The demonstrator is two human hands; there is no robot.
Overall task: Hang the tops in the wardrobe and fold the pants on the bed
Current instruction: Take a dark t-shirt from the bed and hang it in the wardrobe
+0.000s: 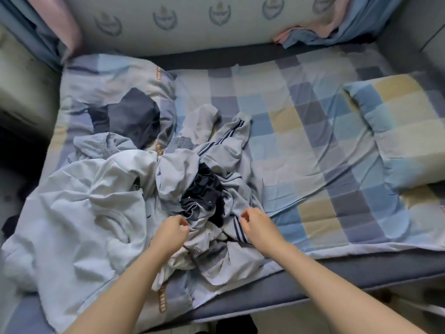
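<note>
A tangled heap of clothes lies on the checked bed (313,145). It holds light grey pants with dark side stripes (231,138), a navy garment (204,191) in the middle, a white top (96,196) on the left and a dark grey piece (134,116) further back. My left hand (171,229) hovers over the near edge of the heap with fingers curled, holding nothing. My right hand (255,222) sits just beside the striped hem, fingers also curled, with no cloth plainly between them.
A checked pillow (404,131) lies at the right of the bed. A padded headboard-like panel (192,22) runs along the far side, with pink and blue cloth (320,27) draped at its right end. The bed's grey front edge (313,276) is near me.
</note>
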